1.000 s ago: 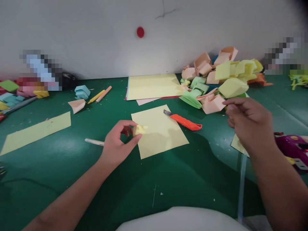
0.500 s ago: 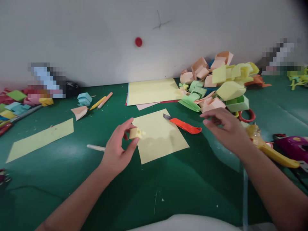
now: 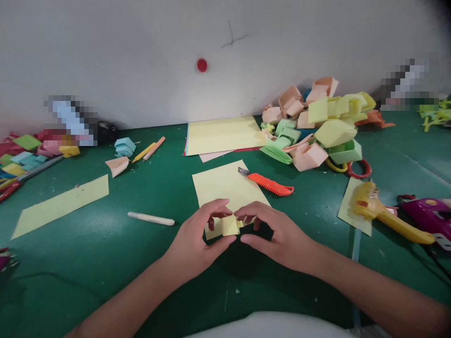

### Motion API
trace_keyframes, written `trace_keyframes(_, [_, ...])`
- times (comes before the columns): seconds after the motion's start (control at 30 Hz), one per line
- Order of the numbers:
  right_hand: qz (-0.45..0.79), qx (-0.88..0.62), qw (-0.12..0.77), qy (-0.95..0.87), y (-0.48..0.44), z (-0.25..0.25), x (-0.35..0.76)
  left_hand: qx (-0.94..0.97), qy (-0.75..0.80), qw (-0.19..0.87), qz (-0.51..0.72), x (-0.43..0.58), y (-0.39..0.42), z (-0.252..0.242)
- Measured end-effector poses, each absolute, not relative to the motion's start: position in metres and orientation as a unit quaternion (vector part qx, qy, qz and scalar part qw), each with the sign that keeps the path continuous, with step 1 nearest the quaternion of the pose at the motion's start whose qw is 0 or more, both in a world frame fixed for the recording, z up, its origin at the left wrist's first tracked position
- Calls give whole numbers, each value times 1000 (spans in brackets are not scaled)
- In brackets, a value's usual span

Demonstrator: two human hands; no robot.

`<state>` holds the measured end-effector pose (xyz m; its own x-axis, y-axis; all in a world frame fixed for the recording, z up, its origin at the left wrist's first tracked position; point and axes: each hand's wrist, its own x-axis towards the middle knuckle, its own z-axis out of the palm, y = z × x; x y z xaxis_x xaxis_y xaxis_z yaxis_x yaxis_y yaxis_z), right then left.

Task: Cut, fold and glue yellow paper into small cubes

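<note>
- Yellow paper, folded small: the folded piece [image 3: 230, 226] is in my hands, seen against the near edge of the square sheet [image 3: 220, 183], my landmark.
- My left hand [image 3: 197, 237], at the sheet's near left side, pinches the piece between thumb and curled fingers.
- My right hand [image 3: 282, 234], at the sheet's near right side, has its fingers bent and spread from the thumb around the piece's right end; I cannot tell whether they touch it.
- The orange cutter [image 3: 270, 183] lies across the sheet's right edge, blade on the paper.
- A white pen [image 3: 151, 218] rests on the green surface [image 3: 123, 267], left of the sheet.
- The yellow glue gun [image 3: 384, 211] lies well right of the sheet.
</note>
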<state>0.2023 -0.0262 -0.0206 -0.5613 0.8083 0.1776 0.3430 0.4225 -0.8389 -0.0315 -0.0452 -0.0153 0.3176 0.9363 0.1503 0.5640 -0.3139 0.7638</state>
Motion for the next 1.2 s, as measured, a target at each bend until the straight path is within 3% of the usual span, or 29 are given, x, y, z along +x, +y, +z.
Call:
trace_keyframes(0.2, [389,-373,375,-754,-25,-27,197,724,487,346,346,-30,-43,-16])
trace_keyframes(0.63, [573,-336,316,-677,-21,-26,201,812,377,200,398,-31,-42,-11])
trace_keyframes(0.93, [584,-304,317,-683,-22,-27,201,869,295,80,390,-33,-44,-16])
trace_keyframes(1.2, [548,-311,331,-703,-22,-29,202,863,308,127,381,-32,-46,-18])
